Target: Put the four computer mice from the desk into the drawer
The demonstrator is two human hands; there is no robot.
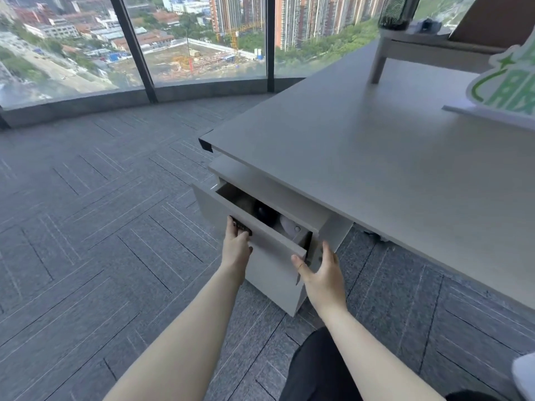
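Two mice visible: that's all I can count from the head cam, both inside the drawer (254, 227).
Black mouse (263, 211): deep in the drawer's shade, dome only; can't tell which way it points.
White mouse (291, 227): toward drawer's right end, partly cut off by drawer front and cabinet top; orientation unclear.
Other mice: none seen on the desk (376, 157); rest of drawer interior hidden.
Drawer: part open, long axis runs upper-left to lower-right in frame, sits under desk edge.
Writing: green-and-white sign (509, 82) at right on desk, big green characters cropped by frame edge, I can't read them.
Lock: small dark dial strip (241, 227) on drawer front, digits too blurry.
Left hand (236, 250): fingers hooked over drawer front's top edge at the lock, gripping it.
Right hand (322, 277): spread wide, thumb touching drawer front's right corner, holding nothing.
Desk far end: riser shelf (428, 49) w/ black mesh cup (398, 10), top cut off.
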